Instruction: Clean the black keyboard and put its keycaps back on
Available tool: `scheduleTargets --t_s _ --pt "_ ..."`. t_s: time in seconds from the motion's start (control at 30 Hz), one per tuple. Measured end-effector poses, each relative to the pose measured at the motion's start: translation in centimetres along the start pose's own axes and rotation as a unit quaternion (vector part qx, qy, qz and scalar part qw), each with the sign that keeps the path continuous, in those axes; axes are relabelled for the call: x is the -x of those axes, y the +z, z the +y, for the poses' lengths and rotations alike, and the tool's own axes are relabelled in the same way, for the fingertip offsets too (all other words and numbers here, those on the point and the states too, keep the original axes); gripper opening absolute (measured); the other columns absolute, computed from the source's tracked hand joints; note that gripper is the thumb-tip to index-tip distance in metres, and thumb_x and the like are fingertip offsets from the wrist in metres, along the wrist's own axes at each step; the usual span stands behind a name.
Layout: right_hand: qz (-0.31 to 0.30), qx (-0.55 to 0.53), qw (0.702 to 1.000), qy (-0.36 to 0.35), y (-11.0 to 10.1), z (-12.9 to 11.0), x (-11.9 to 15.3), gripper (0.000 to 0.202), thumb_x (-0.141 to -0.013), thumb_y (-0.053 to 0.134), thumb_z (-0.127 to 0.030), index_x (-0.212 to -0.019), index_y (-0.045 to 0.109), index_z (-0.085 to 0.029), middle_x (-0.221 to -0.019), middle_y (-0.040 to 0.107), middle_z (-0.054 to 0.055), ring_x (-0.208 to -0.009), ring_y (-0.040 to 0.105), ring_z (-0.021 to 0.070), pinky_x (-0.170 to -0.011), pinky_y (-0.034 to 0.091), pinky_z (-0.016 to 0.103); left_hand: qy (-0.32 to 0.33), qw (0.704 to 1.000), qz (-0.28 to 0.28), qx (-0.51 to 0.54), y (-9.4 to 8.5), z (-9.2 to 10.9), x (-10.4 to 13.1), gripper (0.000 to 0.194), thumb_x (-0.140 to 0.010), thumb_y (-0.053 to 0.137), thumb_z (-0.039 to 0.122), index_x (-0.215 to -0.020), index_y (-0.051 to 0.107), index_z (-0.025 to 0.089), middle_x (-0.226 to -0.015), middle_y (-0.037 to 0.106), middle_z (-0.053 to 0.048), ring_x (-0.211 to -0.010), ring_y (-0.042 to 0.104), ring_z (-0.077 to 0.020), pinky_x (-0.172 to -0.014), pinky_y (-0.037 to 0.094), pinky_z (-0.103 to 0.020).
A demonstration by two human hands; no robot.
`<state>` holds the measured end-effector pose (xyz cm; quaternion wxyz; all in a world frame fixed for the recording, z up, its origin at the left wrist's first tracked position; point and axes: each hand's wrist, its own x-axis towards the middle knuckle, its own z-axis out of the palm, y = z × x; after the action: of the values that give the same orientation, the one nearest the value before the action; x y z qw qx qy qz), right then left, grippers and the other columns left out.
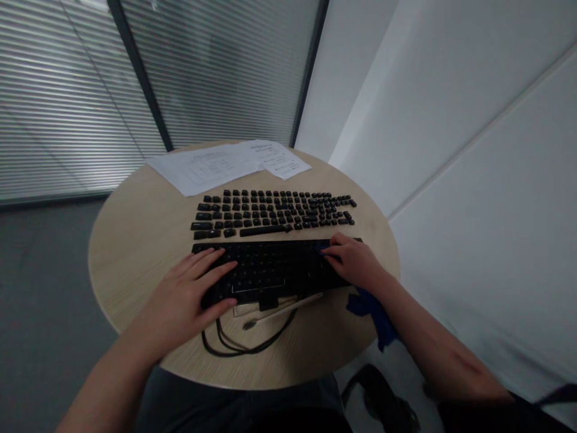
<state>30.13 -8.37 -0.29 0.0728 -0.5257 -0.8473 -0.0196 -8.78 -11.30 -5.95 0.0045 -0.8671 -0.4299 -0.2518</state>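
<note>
A black keyboard base [270,264] with its keycaps off lies on the round wooden table [130,252]. My left hand [192,285] rests flat on its left end, fingers spread and thumb at the near edge. At the right end, the fingers of my right hand [354,258] pinch a blue cloth [374,313] against the key area. A corner of the cloth shows at the fingertips, and the rest hangs below the wrist over the table edge. Just beyond the keyboard, loose black keycaps [265,213] are laid out in rows, with a long space bar [262,230] nearest.
A brush with a pale handle [283,313] lies along the keyboard's near side. The black cable [252,350] loops close to the table's front edge. Printed papers [216,165] cover the far side. A white wall stands right, a window with blinds behind.
</note>
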Motion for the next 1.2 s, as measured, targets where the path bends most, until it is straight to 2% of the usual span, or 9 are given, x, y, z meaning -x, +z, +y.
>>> scheduleTargets --t_s 0.23,0.4,0.57,0.7,0.8,0.9,1.07,1.2 --pt "-0.040 -0.019 0.998 -0.033 -1.2 -1.2 3.8 0.025 -0.097 0.058 -0.020 -0.106 0.081 -0.026 -0.107 0.066 0.008 -0.090 0.066 0.0199 -0.078 0.053 0.032 0.001 1.000 0.007 -0.001 0.4 -0.5 0.0 0.064 -0.086 0.062 0.066 -0.136 0.065 0.026 -0.147 0.058 -0.016 -0.133 0.056 -0.0395 -0.111 0.045 -0.061" --pt "-0.012 -0.066 0.998 0.021 -0.2 0.2 6.0 0.025 -0.099 0.056 -0.025 -0.109 0.079 -0.026 -0.101 0.066 0.007 -0.090 0.067 0.0200 -0.077 0.054 0.032 0.005 1.000 0.014 0.000 0.5 -0.6 0.0 0.064 -0.086 0.061 0.066 -0.136 0.065 0.027 -0.147 0.059 -0.015 -0.132 0.057 -0.0398 -0.112 0.044 -0.062" --pt "0.014 -0.098 0.994 0.049 0.4 0.5 6.9 0.026 -0.099 0.055 -0.024 -0.109 0.078 -0.025 -0.098 0.067 0.007 -0.090 0.067 0.0208 -0.080 0.055 0.034 0.008 1.000 0.016 -0.004 0.5 -0.8 -0.1 0.062 -0.086 0.062 0.065 -0.135 0.066 0.027 -0.146 0.059 -0.015 -0.132 0.057 -0.0387 -0.111 0.046 -0.061" --pt "0.099 -0.117 0.983 0.101 0.6 1.6 7.6 0.026 -0.099 0.052 -0.028 -0.103 0.077 -0.022 -0.096 0.069 0.008 -0.090 0.068 0.0223 -0.081 0.055 0.036 0.005 1.000 0.015 -0.002 0.5 -0.9 0.0 0.063 -0.085 0.065 0.064 -0.135 0.066 0.027 -0.147 0.059 -0.016 -0.133 0.056 -0.0391 -0.111 0.046 -0.061" --pt "0.191 -0.129 0.956 0.179 1.3 3.6 8.5 0.028 -0.099 0.049 -0.036 -0.097 0.072 -0.021 -0.094 0.072 0.009 -0.091 0.068 0.0255 -0.082 0.055 0.040 0.000 1.000 0.020 0.013 0.0 -0.8 0.2 0.062 -0.084 0.066 0.063 -0.136 0.066 0.028 -0.150 0.057 -0.015 -0.136 0.054 -0.0396 -0.112 0.045 -0.061" --pt "0.232 -0.146 0.932 0.239 2.6 5.3 9.1 0.031 -0.097 0.046 -0.041 -0.094 0.069 -0.021 -0.090 0.073 0.009 -0.087 0.069 0.0272 -0.080 0.055 0.042 -0.023 0.998 0.037 0.038 -0.7 -0.5 1.0 0.061 -0.088 0.063 0.062 -0.138 0.063 0.028 -0.154 0.052 -0.014 -0.138 0.052 -0.0383 -0.112 0.047 -0.058" --pt "0.205 -0.156 0.933 0.251 4.3 6.4 9.5 0.027 -0.095 0.045 -0.037 -0.088 0.067 -0.024 -0.082 0.073 0.005 -0.080 0.069 0.0250 -0.071 0.053 0.036 -0.064 0.996 0.044 0.052 -1.9 0.3 2.8 0.052 -0.092 0.058 0.060 -0.132 0.066 0.028 -0.152 0.054 -0.013 -0.131 0.060 -0.0344 -0.108 0.053 -0.051" --pt "0.153 -0.157 0.939 0.265 4.7 7.1 9.9 0.024 -0.093 0.047 -0.033 -0.081 0.065 -0.023 -0.076 0.072 0.004 -0.075 0.069 0.0232 -0.066 0.049 0.032 -0.116 0.992 0.035 0.028 -2.9 1.4 3.6 0.054 -0.092 0.055 0.061 -0.128 0.068 0.024 -0.142 0.062 -0.014 -0.124 0.065 -0.0334 -0.105 0.054 -0.050"
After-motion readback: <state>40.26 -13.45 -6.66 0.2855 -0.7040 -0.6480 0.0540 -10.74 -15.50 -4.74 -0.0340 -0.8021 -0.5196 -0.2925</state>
